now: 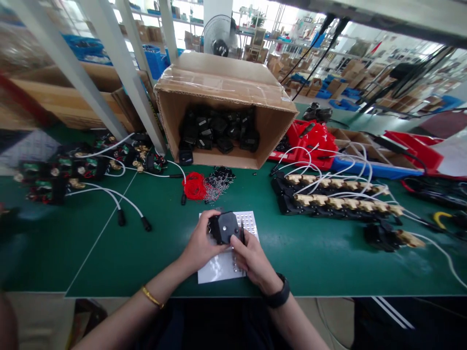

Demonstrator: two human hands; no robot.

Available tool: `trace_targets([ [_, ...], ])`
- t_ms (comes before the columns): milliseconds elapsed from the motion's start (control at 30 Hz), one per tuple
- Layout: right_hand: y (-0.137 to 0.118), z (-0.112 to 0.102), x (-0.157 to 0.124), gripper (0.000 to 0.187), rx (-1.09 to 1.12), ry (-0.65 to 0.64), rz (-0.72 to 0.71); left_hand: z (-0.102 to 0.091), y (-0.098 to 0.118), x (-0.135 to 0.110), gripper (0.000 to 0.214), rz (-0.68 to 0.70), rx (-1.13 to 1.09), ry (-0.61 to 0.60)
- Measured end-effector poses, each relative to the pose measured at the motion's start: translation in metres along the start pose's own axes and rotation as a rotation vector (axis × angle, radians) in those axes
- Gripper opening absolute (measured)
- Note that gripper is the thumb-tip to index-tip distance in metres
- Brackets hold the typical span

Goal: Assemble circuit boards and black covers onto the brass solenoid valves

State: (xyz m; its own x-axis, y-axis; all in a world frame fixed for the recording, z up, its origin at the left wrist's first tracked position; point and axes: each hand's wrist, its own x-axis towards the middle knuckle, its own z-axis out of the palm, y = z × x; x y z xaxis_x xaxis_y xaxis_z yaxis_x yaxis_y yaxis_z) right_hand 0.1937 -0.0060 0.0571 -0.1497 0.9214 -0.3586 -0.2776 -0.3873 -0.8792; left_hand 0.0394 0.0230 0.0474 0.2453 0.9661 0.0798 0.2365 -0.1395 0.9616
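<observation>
My left hand [202, 244] is closed around the side of a black plastic housing [226, 224], holding it above a white sheet [211, 273]. One small light round spot shows on the housing's face. My right hand [254, 260] has its thumb against the lower right corner of the housing. A thin dark tool [242, 227], perhaps tweezers, stands upright between the right fingers. Rows of small shiny pieces [248, 221] lie on the sheet under the hands. Just beyond are a red coil of thin wire [194, 185] and a pile of small screws [218, 184].
A cardboard box [226, 87] on its side holds several black housings [219, 127]. Brass-fitted black units [335, 194] with white cables stand in rows at right. Open units with green circuit boards [82, 167] lie at left. Red bins [314, 136] are behind.
</observation>
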Motion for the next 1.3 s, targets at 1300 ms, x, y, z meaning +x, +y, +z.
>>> trace_targets([
  [1300,0.011,-0.047,-0.008,0.044,-1.702,-0.203,-0.879,-0.086,0.033,0.079,0.023,0.092,0.802,0.069],
])
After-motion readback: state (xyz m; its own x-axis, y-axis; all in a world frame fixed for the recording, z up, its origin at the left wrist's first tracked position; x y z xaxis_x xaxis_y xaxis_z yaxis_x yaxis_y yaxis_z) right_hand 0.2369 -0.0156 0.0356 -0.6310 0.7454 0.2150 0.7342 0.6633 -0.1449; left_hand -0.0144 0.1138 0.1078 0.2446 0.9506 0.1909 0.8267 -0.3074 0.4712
